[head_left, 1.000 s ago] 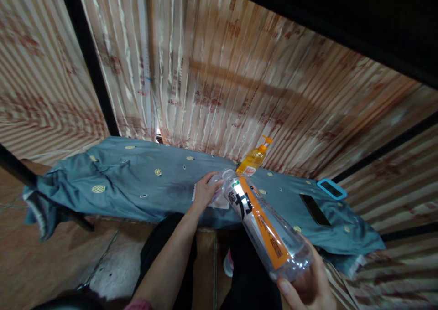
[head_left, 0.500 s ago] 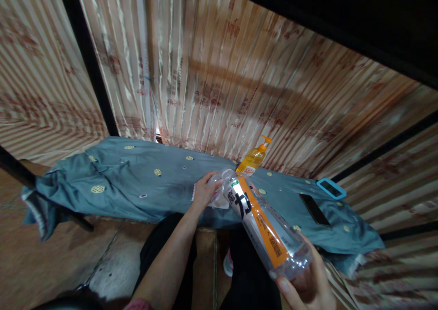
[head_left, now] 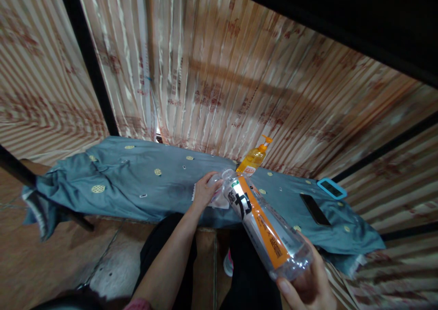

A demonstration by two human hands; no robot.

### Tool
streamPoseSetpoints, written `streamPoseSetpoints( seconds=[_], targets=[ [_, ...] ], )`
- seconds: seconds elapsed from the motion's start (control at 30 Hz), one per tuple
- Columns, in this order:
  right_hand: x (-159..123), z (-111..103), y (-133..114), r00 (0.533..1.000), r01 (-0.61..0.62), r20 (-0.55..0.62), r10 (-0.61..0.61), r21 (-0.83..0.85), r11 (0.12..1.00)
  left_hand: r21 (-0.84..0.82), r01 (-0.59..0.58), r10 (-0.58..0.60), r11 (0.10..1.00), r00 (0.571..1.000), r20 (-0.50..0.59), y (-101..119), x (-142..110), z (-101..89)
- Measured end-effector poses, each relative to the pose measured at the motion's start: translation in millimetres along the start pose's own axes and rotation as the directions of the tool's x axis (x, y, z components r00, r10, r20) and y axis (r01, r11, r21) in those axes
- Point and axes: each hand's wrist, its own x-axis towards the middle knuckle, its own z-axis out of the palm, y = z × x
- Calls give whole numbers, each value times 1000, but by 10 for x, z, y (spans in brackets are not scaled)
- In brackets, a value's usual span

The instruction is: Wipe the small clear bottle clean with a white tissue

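Observation:
A large clear plastic bottle (head_left: 263, 228) with an orange, white and black label lies tilted across the view, its uncapped mouth up and to the left. My right hand (head_left: 308, 278) is closed around its base. At the bottle's mouth, my left hand (head_left: 205, 191) is closed on a small clear container (head_left: 215, 179), mostly hidden by my fingers and the bottle. Below that hand a white and pink packet (head_left: 219, 202) lies on the cloth. Just behind the large bottle stands a pump bottle (head_left: 253, 158) of yellow liquid with an orange pump head.
A grey-blue cloth with pineapple prints (head_left: 164, 182) covers the low bench. At its right lie a dark phone (head_left: 315, 209) and a blue-framed device (head_left: 331, 188). Black frame posts (head_left: 91, 64) and a striped curtain (head_left: 219, 73) stand around it.

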Motion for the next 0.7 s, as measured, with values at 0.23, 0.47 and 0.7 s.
streamPoseSetpoints(
  seconds=[0.23, 0.47, 0.7],
  targets=[
    [8, -19, 36, 1000, 3, -5, -3, -3, 1000, -10, 9, -9, 1000, 1000, 1, -20, -3, 3],
    [8, -32, 44, 1000, 10, 0, -10, -24, 1000, 10, 17, -17, 1000, 1000, -13, -13, -2, 6],
    [5, -31, 30, 999, 44, 12, -44, -57, 997, -21, 5, -5, 1000, 1000, -5, -27, -7, 13]
  ],
)
